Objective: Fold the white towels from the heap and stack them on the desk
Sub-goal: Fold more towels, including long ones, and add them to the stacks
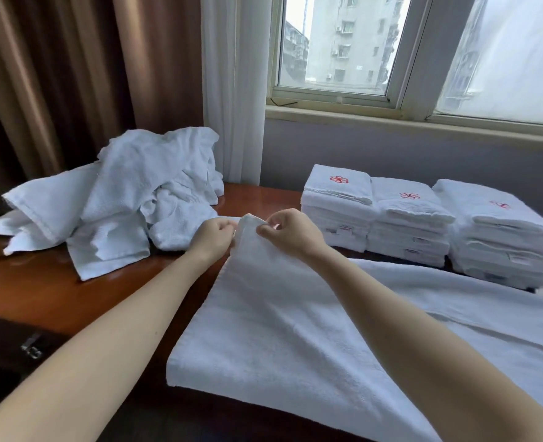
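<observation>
A white towel [273, 330] lies spread across the brown desk [40, 288], its far corner lifted. My left hand [214, 236] and my right hand [291, 232] both pinch that raised corner, close together. A heap of crumpled white towels [129, 193] sits at the back left of the desk. Three stacks of folded white towels with red emblems stand at the back right: the left stack [337, 208], the middle stack [407, 224] and the right stack [500, 237].
A window [337, 59] and its sill run behind the stacks, with a white sheer curtain [232, 90] and brown drapes [56, 74] to the left. A dark drawer front with a metal handle [31, 346] shows below the desk's left edge.
</observation>
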`<state>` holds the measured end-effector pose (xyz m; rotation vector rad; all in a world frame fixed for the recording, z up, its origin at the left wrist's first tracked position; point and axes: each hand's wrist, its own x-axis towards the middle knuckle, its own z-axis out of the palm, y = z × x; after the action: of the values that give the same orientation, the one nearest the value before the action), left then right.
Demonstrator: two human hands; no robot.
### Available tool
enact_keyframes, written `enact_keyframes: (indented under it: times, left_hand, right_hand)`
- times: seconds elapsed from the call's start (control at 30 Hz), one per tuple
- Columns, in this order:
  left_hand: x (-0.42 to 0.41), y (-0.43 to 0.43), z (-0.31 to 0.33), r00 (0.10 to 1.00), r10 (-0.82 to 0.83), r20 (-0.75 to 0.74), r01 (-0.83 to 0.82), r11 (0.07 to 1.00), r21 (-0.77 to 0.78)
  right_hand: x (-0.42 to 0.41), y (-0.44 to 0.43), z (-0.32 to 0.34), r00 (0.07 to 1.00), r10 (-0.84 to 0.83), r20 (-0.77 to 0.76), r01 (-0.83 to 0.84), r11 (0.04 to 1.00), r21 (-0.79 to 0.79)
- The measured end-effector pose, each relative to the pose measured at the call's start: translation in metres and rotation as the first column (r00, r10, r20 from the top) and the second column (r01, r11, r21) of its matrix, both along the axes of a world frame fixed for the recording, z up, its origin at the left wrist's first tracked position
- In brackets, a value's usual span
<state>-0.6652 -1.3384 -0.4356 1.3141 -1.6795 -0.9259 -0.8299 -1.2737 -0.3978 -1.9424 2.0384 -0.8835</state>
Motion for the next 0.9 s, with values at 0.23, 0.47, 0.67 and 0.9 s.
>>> enact_keyframes:
  times: [0.23,0.47,0.67,0.9]
  left_hand:
    - [-0.015,0.014,0.011,0.995,0.095,-0.005,-0.094,0.981,-0.169]
    - [-0.068,0.063,0.005,0.983,-0.132,0.128,0.158,0.963,-0.220]
    - [-0.106,0.125,-0.019,0.886,-0.343,0.311,0.444,0.818,-0.364]
    - [-0.125,0.133,-0.037,0.785,-0.227,0.577,0.545,0.695,-0.468]
  right_hand:
    - [-0.013,0.023,-0.021,0.935,0.151,0.321,-0.246,0.928,0.279]
    - [-0.068,0.073,-0.029,0.972,-0.006,0.234,0.003,1.000,0.014]
    - [-0.118,0.137,-0.048,0.981,-0.186,0.047,0.189,0.980,-0.063]
    - [-0.154,0.166,-0.070,0.943,-0.271,-0.195,0.261,0.962,-0.077]
